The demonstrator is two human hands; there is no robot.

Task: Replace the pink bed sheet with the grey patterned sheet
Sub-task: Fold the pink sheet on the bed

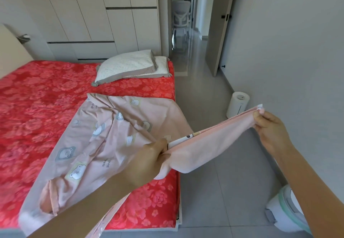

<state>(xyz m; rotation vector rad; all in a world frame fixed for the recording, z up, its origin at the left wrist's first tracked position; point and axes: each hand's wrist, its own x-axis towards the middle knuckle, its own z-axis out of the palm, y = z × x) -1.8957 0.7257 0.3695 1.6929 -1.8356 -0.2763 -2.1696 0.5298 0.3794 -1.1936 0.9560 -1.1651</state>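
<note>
The pink bed sheet (104, 135), printed with small bears, lies crumpled over the right half of a red flowered mattress (37, 111). One edge of it is stretched taut in the air beyond the bed's right side. My left hand (150, 156) pinches that edge near the mattress border. My right hand (268, 124) holds the far corner up over the floor. No grey patterned sheet is in sight.
Two stacked pillows (130, 66) lie at the mattress's far right corner. A white cylindrical appliance (237, 105) stands on the tiled floor by the right wall. A white and green object (284, 210) sits at the lower right. Wardrobes (96, 18) line the far wall beside an open doorway (183, 24).
</note>
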